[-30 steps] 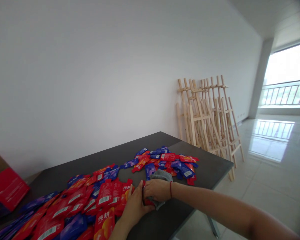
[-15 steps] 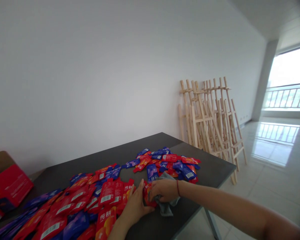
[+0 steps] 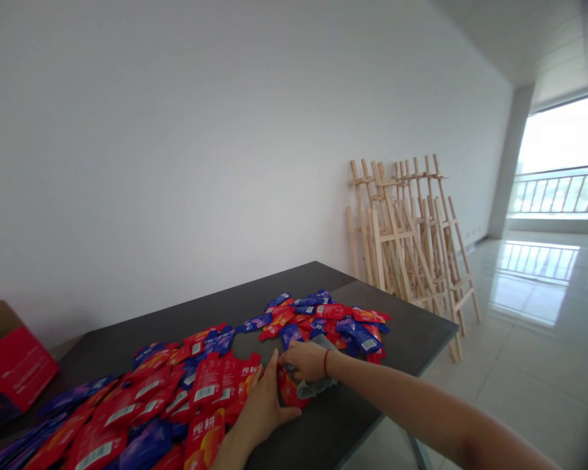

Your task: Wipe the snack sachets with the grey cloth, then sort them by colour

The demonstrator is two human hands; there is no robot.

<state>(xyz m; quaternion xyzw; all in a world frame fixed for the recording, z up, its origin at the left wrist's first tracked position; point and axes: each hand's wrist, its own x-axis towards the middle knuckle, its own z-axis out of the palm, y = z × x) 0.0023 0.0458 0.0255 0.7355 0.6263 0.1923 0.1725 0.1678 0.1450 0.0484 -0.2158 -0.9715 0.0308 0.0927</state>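
My right hand (image 3: 304,360) is closed around a grey cloth (image 3: 318,385), pressing it onto a red pouch (image 3: 288,388) that lies on the dark table. At that pouch's left side rests my left hand (image 3: 264,405), fingers stretched and thumb apart, holding nothing that I can see. Red and blue pouches (image 3: 151,391) are heaped to the left of my left hand, some with white barcodes. Beyond my right hand lies a second spread of red and blue pouches (image 3: 323,313). Part of the pouch under the cloth is hidden.
The dark table top (image 3: 215,303) runs along a white wall. At the far left stands an open red carton (image 3: 19,365). Several wooden easels (image 3: 406,235) lean against the wall past the table's right corner. A railing (image 3: 558,190) shows at the window.
My right hand has moved with the cloth up and slightly left, towards the far end of the pouch. My left hand stays nearly in place. The view has shifted slightly.
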